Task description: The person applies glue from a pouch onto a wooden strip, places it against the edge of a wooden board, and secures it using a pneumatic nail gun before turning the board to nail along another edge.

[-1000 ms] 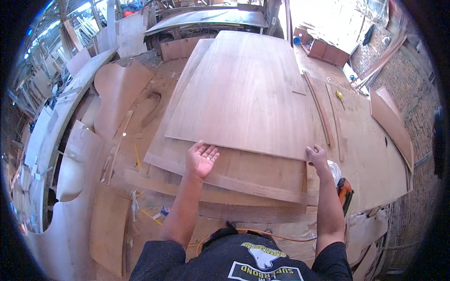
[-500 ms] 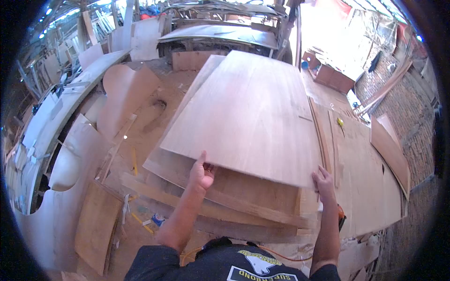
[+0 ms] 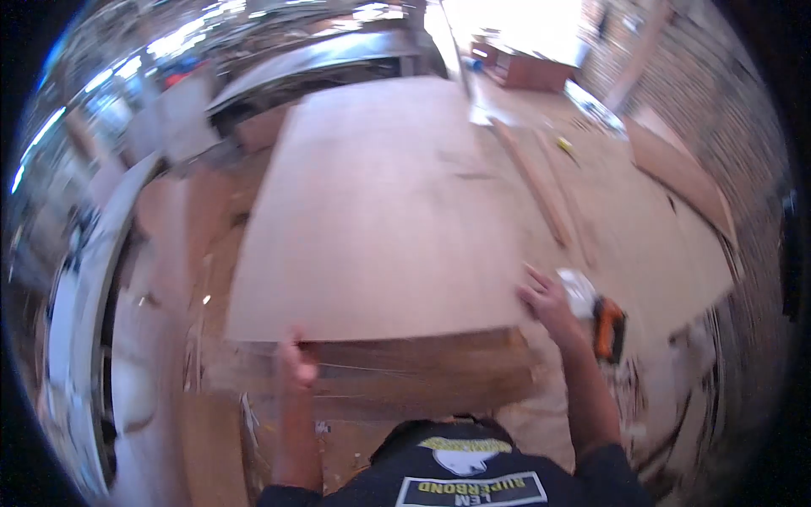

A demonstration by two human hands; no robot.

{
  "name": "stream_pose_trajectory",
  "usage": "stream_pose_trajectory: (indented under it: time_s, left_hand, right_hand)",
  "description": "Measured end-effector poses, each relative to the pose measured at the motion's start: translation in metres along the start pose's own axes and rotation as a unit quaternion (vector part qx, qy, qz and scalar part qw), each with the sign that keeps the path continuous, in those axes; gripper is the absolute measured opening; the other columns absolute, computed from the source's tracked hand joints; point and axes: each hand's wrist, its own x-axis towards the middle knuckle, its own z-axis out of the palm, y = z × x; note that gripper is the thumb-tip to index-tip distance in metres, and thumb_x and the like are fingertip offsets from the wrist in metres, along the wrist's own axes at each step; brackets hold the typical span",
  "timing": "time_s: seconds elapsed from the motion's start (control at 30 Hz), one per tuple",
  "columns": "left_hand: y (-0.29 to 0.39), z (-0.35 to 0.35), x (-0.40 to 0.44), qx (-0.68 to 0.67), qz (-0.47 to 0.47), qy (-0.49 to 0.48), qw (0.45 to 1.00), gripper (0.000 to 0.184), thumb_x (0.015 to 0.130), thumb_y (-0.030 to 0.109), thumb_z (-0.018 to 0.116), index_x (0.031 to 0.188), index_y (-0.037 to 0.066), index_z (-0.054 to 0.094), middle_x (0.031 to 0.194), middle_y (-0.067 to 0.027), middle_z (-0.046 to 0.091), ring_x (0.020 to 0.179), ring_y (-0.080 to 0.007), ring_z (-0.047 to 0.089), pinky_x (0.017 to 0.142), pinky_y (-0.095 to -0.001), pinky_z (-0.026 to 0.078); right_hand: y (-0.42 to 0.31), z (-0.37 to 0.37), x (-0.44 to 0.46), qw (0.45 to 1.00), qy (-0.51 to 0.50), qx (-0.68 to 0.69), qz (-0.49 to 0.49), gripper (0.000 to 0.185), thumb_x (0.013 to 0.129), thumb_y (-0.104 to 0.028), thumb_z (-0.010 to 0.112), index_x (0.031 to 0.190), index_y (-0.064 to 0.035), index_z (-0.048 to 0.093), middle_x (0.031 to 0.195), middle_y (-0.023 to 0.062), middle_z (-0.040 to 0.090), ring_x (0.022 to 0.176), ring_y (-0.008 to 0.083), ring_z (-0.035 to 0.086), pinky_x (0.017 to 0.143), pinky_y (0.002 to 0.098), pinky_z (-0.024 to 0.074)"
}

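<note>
A large pale plywood sheet [image 3: 380, 220] lies in front of me over other boards. My left hand [image 3: 299, 362] grips its near edge toward the left corner, with the thumb on top and the fingers underneath, blurred by motion. At the sheet's right edge, close to the near corner, my right hand [image 3: 545, 297] holds on with its fingers at the side. Beneath the near edge, darker brown boards [image 3: 422, 372] show, smeared by motion.
An orange and black power tool [image 3: 608, 329] and a white plastic bag [image 3: 576, 291] lie at the right. Beyond them are a long wooden strip [image 3: 532, 182] and a yellow item [image 3: 566, 148]. Curved panels [image 3: 165, 211] stand at the left.
The top sheet has swung round and shifted left, now nearly square to me. Both hands have moved with it, and the view has turned. The power tool shows more fully.
</note>
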Motion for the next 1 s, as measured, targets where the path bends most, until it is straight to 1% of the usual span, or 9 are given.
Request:
stream_pose_trajectory:
  time_s: [0.03, 0.07, 0.13, 0.2, 0.27, 0.33, 0.5, 0.67, 1.0]
  left_hand:
    - [0.012, 0.016, -0.009, 0.029, -0.003, 0.014, 0.999, 0.022, 0.099, 0.018, 0.071, 0.118, 0.007, 0.066, 0.107, -0.0085, 0.07, 0.097, -0.0234, 0.068, 0.081, -0.0385, 0.06]
    - [0.027, 0.041, -0.024, 0.058, -0.002, 0.025, 0.998, 0.023, 0.099, 0.02, 0.071, 0.117, 0.008, 0.065, 0.107, -0.0085, 0.069, 0.097, -0.0231, 0.068, 0.08, -0.0388, 0.06]
    - [0.047, 0.042, -0.019, 0.161, -0.025, 0.013, 0.987, 0.026, 0.099, 0.029, 0.072, 0.112, 0.007, 0.067, 0.098, -0.0089, 0.071, 0.088, -0.0228, 0.07, 0.073, -0.0391, 0.059]
    - [0.062, 0.042, -0.042, 0.311, -0.07, -0.006, 0.948, 0.034, 0.099, 0.039, 0.071, 0.101, 0.005, 0.07, 0.074, -0.0084, 0.069, 0.065, -0.0224, 0.068, 0.057, -0.0378, 0.056]
    - [0.086, 0.045, -0.075, 0.592, -0.063, -0.012, 0.804, 0.043, 0.098, 0.046, 0.07, 0.09, 0.004, 0.071, 0.054, -0.0075, 0.059, 0.043, -0.0215, 0.057, 0.042, -0.0349, 0.047]
    - [0.103, 0.047, -0.101, 0.638, -0.025, -0.015, 0.77, 0.042, 0.1, 0.044, 0.069, 0.088, 0.004, 0.071, 0.049, -0.0057, 0.055, 0.038, -0.0171, 0.053, 0.037, -0.0298, 0.04]
    - [0.056, 0.037, -0.14, 0.539, 0.085, 0.033, 0.838, 0.032, 0.103, 0.035, 0.067, 0.093, 0.005, 0.073, 0.058, -0.0037, 0.06, 0.043, -0.0105, 0.054, 0.038, -0.0252, 0.035]
    - [-0.002, 0.049, -0.174, 0.534, 0.118, 0.078, 0.833, 0.024, 0.102, 0.029, 0.07, 0.096, 0.006, 0.074, 0.067, -0.0025, 0.064, 0.048, -0.0091, 0.055, 0.045, -0.0234, 0.039]
    - [-0.073, 0.09, -0.279, 0.53, 0.13, 0.17, 0.82, 0.026, 0.102, 0.031, 0.07, 0.095, 0.006, 0.073, 0.073, -0.0029, 0.068, 0.061, -0.0114, 0.06, 0.056, -0.0258, 0.046]
  right_hand:
    - [-0.009, 0.01, 0.0, 0.998, 0.011, -0.023, -0.062, 0.058, 0.097, -0.021, 0.071, 0.149, -0.002, 0.056, 0.096, 0.0036, 0.074, 0.073, 0.0089, 0.061, 0.064, 0.0259, 0.0514]
    - [-0.023, 0.017, -0.002, 0.999, 0.022, -0.026, -0.022, 0.061, 0.095, -0.026, 0.073, 0.149, -0.0017, 0.056, 0.098, 0.006, 0.075, 0.076, 0.009, 0.062, 0.068, 0.0264, 0.0523]
    - [0.001, 0.018, 0.026, 0.99, 0.032, -0.098, -0.1, 0.064, 0.094, -0.036, 0.075, 0.147, -0.0038, 0.059, 0.108, 0.0156, 0.077, 0.093, 0.0198, 0.071, 0.081, 0.0364, 0.0558]
    - [-0.007, 0.002, 0.027, 0.961, 0.022, -0.248, -0.118, 0.059, 0.093, -0.038, 0.076, 0.141, -0.0051, 0.064, 0.105, 0.0175, 0.077, 0.093, 0.0233, 0.072, 0.082, 0.0377, 0.0566]
    - [0.004, -0.017, 0.04, 0.905, -0.042, -0.403, -0.13, 0.054, 0.092, -0.036, 0.079, 0.136, -0.0064, 0.068, 0.09, 0.0153, 0.077, 0.078, 0.018, 0.071, 0.075, 0.0326, 0.0572]
    - [-0.025, -0.06, 0.035, 0.95, 0.002, -0.301, -0.077, 0.05, 0.09, -0.039, 0.078, 0.127, -0.0063, 0.073, 0.109, 0.0177, 0.075, 0.099, 0.0292, 0.072, 0.088, 0.0403, 0.0565]
    - [0.043, -0.182, 0.041, 0.92, 0.226, -0.318, 0.035, 0.049, 0.085, -0.039, 0.08, 0.12, -0.0064, 0.076, 0.114, 0.018, 0.076, 0.108, 0.0348, 0.073, 0.096, 0.0425, 0.0563]
    - [0.199, -0.265, 0.092, 0.918, 0.244, -0.262, 0.168, 0.049, 0.081, -0.036, 0.082, 0.119, -0.0071, 0.077, 0.115, 0.019, 0.076, 0.109, 0.0328, 0.073, 0.1, 0.0407, 0.0561]
    - [0.244, -0.28, 0.219, 0.906, 0.195, -0.35, 0.135, 0.055, 0.081, -0.033, 0.086, 0.129, -0.0096, 0.072, 0.127, 0.018, 0.072, 0.119, 0.0323, 0.069, 0.104, 0.0421, 0.0543]
